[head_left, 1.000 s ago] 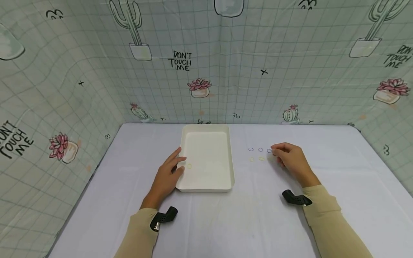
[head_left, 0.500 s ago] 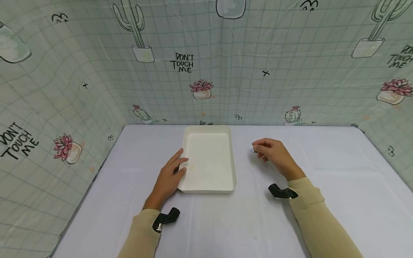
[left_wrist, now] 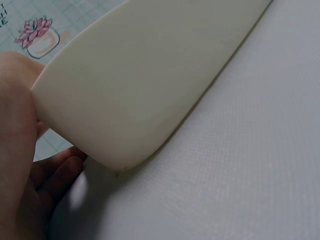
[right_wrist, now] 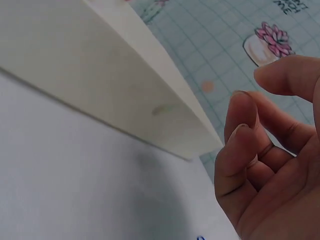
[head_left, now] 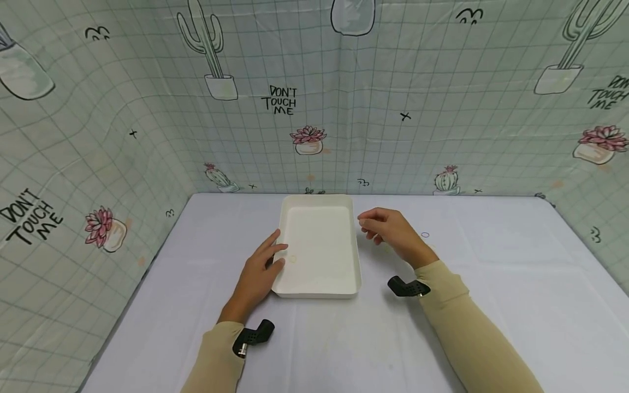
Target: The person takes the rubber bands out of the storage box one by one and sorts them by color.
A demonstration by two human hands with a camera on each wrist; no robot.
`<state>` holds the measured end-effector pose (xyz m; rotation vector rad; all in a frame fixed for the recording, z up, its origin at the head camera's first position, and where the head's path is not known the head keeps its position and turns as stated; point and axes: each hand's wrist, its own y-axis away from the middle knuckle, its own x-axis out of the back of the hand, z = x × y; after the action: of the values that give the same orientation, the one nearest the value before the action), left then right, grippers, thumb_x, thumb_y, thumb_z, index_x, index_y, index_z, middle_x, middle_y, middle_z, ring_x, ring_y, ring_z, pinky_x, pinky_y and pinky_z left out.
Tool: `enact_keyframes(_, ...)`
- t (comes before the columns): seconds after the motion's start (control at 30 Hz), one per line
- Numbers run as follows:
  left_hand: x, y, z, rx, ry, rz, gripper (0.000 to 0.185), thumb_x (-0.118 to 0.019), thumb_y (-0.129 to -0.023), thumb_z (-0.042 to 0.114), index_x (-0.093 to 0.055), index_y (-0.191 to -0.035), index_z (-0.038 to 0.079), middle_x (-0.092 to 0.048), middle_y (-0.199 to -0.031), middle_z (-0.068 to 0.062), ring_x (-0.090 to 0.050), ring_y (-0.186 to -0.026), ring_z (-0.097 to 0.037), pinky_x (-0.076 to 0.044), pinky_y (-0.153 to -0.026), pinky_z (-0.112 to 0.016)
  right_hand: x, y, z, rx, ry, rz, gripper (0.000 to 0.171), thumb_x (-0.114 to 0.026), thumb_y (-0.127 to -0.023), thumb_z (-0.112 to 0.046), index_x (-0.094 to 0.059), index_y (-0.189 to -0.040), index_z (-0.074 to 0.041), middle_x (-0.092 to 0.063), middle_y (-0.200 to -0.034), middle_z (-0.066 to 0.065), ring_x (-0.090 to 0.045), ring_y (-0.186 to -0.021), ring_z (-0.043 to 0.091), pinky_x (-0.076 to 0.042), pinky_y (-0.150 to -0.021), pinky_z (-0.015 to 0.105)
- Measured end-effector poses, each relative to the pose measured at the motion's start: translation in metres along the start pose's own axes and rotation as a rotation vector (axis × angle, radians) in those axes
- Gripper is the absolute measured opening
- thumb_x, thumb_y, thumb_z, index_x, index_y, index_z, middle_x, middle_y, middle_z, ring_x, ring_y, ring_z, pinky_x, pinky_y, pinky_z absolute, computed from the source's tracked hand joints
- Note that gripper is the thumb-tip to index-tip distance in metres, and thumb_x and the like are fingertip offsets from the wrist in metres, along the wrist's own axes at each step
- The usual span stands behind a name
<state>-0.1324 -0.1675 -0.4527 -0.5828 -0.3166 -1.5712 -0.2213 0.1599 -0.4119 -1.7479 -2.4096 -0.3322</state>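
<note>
While the right hand (head_left: 388,232) hovers by the tray (head_left: 318,284), fingertips pinched on something too small to identify, it could drop short — left hand (head_left: 257,273) rests open against the rim.

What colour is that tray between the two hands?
The tray is plain cream-white, with no pattern; the head view shows it best.
</note>
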Motion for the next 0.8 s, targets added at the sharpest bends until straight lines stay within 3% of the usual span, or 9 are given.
enact_keyframes(0.53, 0.0, -0.001, 0.0, 0.011, -0.006, 0.0, 0.036, -0.058, -0.101, 0.015, -0.063, -0.136, 0.012, -0.032, -0.159, 0.016, -0.026, -0.148, -0.014, -0.026, -0.118, -0.043, -0.041, -0.028, -0.027, 0.005, -0.043, -0.098, 0.036, -0.068, -0.094, -0.021, -0.065, -0.122, 0.001, -0.065, -0.102, 0.013, -0.062, -0.089, 0.028, -0.053, -0.074, 0.034)
enact_keyframes(0.8, 0.0, -0.001, -0.001, -0.003, -0.011, -0.003, 0.036, -0.058, -0.101, 0.014, -0.062, -0.137, 0.01, -0.032, -0.159, 0.014, -0.026, -0.148, -0.015, -0.027, -0.118, -0.042, -0.062, -0.04, -0.029, -0.018, 0.022, -0.186, 0.037, -0.067, -0.094, -0.021, -0.066, -0.124, 0.001, -0.068, -0.103, 0.009, -0.064, -0.091, 0.025, -0.055, -0.076, 0.035)
